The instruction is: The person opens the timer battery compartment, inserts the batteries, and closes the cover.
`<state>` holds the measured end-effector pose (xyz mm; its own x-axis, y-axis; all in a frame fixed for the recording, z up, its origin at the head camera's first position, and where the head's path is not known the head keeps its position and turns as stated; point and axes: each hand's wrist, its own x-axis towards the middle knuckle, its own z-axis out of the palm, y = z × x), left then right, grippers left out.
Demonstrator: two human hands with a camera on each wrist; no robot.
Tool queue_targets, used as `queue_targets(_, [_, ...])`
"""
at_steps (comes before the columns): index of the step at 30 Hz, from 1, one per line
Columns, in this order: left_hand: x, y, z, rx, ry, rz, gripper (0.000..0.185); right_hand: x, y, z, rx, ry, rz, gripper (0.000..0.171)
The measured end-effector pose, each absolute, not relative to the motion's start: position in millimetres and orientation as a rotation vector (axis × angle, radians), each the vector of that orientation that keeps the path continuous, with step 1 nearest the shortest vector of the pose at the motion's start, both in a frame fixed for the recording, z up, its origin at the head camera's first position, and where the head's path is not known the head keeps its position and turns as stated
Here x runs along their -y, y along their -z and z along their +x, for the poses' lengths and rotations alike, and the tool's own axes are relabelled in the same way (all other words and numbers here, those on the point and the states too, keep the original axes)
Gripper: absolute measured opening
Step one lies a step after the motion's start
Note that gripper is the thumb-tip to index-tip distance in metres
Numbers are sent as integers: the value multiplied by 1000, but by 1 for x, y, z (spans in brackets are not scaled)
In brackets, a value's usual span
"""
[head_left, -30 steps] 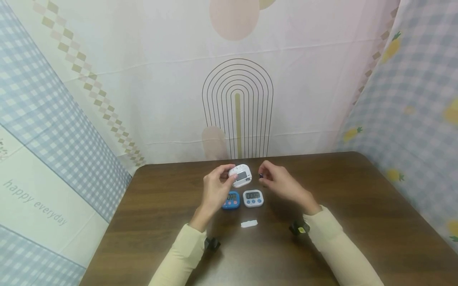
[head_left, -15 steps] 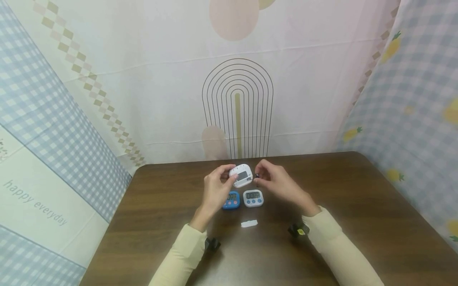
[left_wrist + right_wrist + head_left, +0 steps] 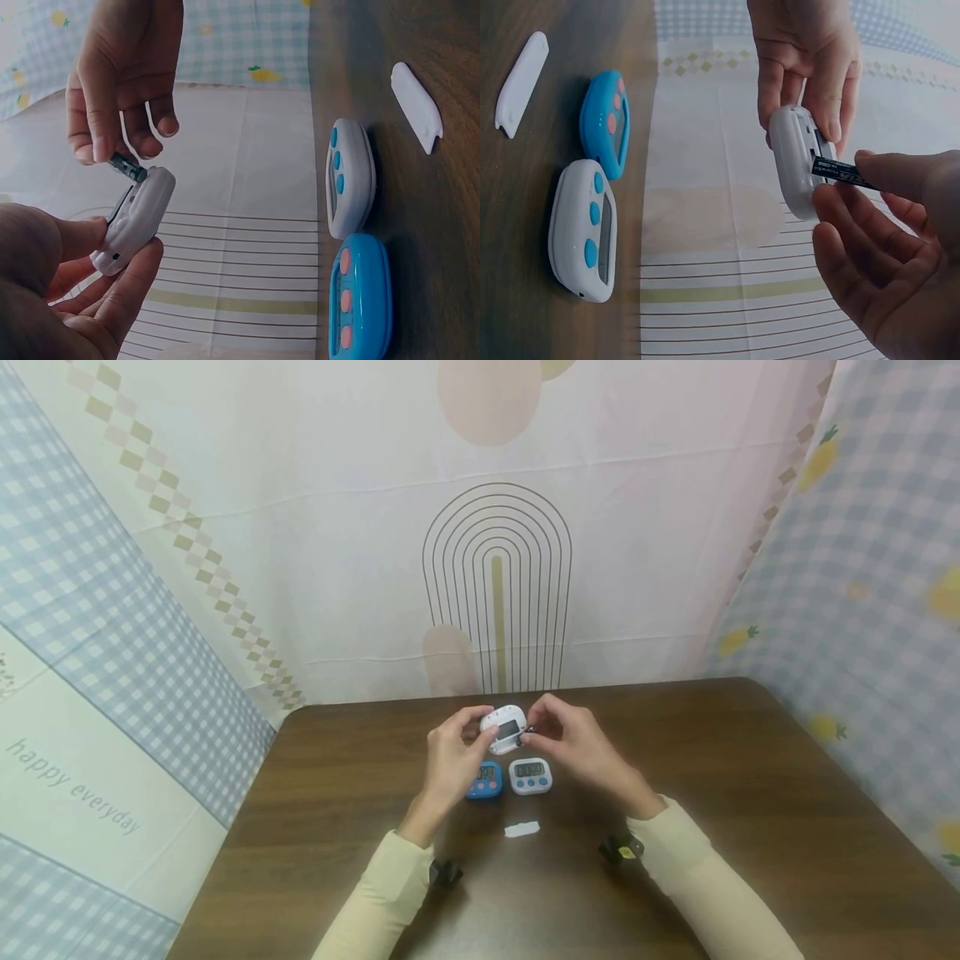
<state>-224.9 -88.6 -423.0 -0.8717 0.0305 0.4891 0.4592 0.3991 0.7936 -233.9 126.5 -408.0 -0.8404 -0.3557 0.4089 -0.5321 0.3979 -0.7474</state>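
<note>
Head view: mid-desk (image 3: 750,793), far from edges, left hand (image 3: 450,760) grips a raised white timer (image 3: 504,727); right hand (image 3: 577,745) pinches a dark battery (image 3: 838,171) at its back.

I wear a pale cream long-sleeved top; the soft sleeves (image 3: 390,881) reach down to both my wrists and fit close. Under each wrist sits a small black camera unit (image 3: 446,872), and the one on my right wrist (image 3: 619,850) carries a little yellow mark. My left hand (image 3: 448,760) and right hand (image 3: 581,745) are bare, with short plain nails on the fingers (image 3: 163,124).
</note>
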Motion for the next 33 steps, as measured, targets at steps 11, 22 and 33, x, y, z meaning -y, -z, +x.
queue_targets(11, [87, 421, -224, 2281, 1458, -426, 27, -122, 410, -232, 2406, -1371, 834, 25])
queue_targets(22, [87, 423, -224, 2273, 1451, -438, 27, -114, 416, -230, 2316, -1285, 1004, 20])
queue_targets(33, [88, 422, -223, 2276, 1452, -448, 25, -109, 420, -226, 2407, -1332, 988, 15])
